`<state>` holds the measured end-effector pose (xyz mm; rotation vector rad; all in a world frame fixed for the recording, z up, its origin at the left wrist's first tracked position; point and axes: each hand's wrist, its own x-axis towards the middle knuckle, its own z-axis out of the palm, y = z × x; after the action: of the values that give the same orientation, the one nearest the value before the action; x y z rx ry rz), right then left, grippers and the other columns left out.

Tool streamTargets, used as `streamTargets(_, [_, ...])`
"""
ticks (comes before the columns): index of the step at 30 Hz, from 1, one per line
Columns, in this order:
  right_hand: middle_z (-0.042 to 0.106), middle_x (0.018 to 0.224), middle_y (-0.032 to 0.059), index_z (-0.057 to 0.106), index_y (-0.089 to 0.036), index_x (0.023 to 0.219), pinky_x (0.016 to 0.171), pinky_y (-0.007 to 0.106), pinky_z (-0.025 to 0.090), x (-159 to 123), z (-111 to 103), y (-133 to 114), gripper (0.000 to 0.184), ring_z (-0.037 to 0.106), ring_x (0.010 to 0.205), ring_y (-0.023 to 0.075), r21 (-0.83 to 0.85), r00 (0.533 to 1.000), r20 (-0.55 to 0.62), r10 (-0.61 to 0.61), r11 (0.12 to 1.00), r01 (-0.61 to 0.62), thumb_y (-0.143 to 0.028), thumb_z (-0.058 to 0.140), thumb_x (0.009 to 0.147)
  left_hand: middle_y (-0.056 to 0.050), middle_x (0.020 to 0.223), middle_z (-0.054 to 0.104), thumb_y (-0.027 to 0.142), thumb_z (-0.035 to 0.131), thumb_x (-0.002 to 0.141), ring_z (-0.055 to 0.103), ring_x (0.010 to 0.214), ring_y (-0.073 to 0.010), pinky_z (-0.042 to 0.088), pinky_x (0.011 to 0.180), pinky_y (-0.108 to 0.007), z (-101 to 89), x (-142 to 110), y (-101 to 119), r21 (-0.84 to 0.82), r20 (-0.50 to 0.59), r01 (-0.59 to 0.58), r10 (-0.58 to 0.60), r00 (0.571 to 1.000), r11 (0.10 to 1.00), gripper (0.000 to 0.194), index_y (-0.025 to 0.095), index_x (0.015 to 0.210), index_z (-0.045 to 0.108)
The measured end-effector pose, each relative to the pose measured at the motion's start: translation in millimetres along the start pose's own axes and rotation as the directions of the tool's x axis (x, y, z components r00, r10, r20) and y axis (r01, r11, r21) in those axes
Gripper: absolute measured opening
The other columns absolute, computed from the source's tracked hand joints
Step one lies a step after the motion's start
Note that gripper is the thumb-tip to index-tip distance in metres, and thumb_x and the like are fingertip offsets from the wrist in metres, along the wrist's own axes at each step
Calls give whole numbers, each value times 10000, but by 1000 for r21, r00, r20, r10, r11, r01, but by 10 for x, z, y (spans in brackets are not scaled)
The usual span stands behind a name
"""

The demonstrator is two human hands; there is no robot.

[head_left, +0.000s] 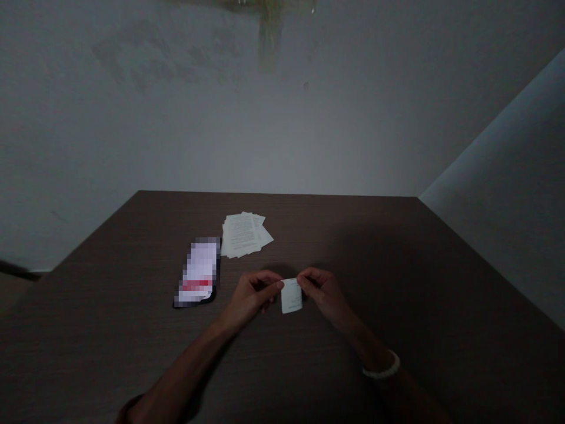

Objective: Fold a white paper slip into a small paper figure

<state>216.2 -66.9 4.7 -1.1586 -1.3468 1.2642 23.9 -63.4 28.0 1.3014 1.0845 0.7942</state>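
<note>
Between my two hands hangs a small white piece of paper (291, 297) with faint print on it. My left hand (253, 291) pinches its upper left corner between thumb and fingers. The upper right corner is pinched by my right hand (321, 291), whose wrist wears a pale beaded bracelet (383, 367). The paper is held above the table, its lower edge free. Beyond my left hand lies a loose, fanned pile of printed white papers (242, 235). What the print says is too small to read.
A phone (198, 274) with its lit screen blurred out lies on the dark wooden table (375, 229), left of the pile. A grey wall (282, 135) with stains stands behind the table's far edge, and another wall surface rises at the right.
</note>
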Motion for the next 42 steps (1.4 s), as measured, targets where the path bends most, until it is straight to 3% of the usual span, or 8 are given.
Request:
streamTargets(4, [601,600,-23,669,-182,774,455,208,410,23,23,70,219,507,482,96,57,997,-81,-1,998,5,-401,673,779,3,596,560,433,683,770,411,458,-74,304,399,-173,-7,2,-4,35,0,-3,3,1000,999,308,131,833,692])
streamTargets(9, [611,573,-26,662,-186,790,438,209,458,23,44,105,242,550,474,106,100,996,-87,7,995,2,-425,690,765,2,593,551,463,664,783,418,472,-79,293,408,-175,-16,5,-25,45,1,-8,8,1000,999,345,123,828,699])
streamTargets(14, [687,709,4,679,-199,885,479,220,508,-18,60,78,210,623,557,125,73,996,-81,-28,997,34,-371,705,769,11,579,546,473,666,782,393,460,-74,281,411,-182,-12,3,6,26,12,-14,14,1000,1000,351,127,825,708])
streamTargets(18, [675,655,-4,694,-198,853,482,231,525,-34,63,69,175,617,533,128,48,996,-81,-39,998,43,-340,717,752,17,549,543,467,671,774,395,452,-80,292,427,-196,-3,6,29,30,2,-24,24,1000,999,332,137,772,712])
streamTargets(24, [691,666,0,694,-198,840,447,219,526,-4,38,87,171,618,519,124,74,987,-162,-24,997,37,-340,719,747,-32,626,651,394,669,782,514,566,-128,360,517,-222,-5,20,21,148,-1,-100,101,995,984,255,154,743,746])
streamTargets(30, [699,668,12,689,-192,828,426,208,522,-4,30,64,182,626,518,128,71,983,-180,-23,997,36,-346,722,738,-59,741,730,347,672,782,618,677,-172,450,636,-266,-10,26,0,204,1,-88,90,996,975,207,158,760,754])
streamTargets(42, [705,692,5,698,-200,845,437,202,531,-24,34,78,143,642,536,128,30,981,-190,-47,998,54,-307,715,752,-55,783,748,352,645,806,652,737,-186,473,681,-271,-3,22,-19,291,-8,-105,112,994,951,229,150,782,749])
